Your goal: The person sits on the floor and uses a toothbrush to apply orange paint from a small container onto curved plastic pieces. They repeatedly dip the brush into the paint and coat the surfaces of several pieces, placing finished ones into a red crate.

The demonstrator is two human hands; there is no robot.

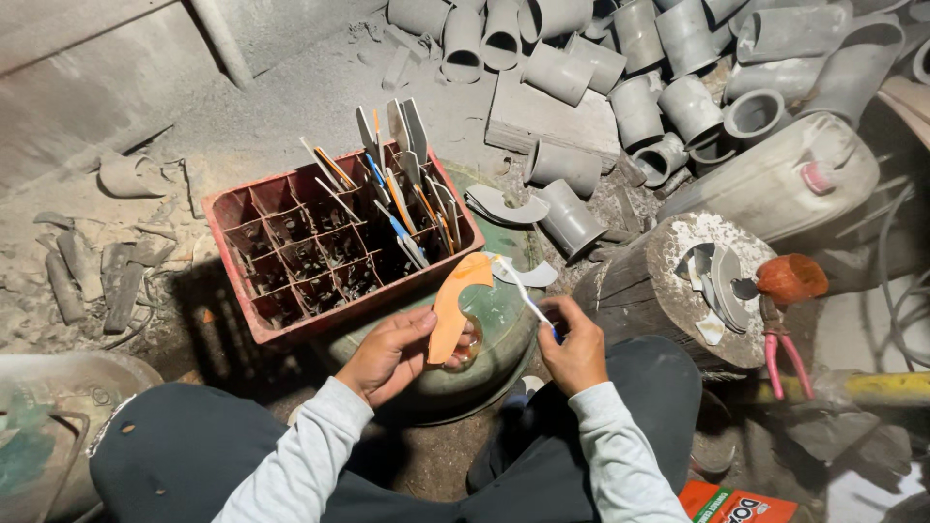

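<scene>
Head camera, looking down: a person seated on a dusty workshop floor holds an orange curved plastic piece in the left hand, fingers pressed around its lower half, so that its long axis runs up and slightly right, toward the crate. The right hand pinches a thin white stick with a blue handle between thumb and fingertips; the stick slants up and left, its tip touching or just beside the upper edge of the orange piece. The piece thus lies left of the right hand's grip, and the left hand is the nearer one, already closed on it. Beneath both hands sits a round green drum lid. Just beyond stands a red divided crate bristling with grey, orange and blue strips. To the right, a wooden stump carries grey offcuts, an orange cup and pink-handled pliers. Grey pipe sections are heaped behind.
</scene>
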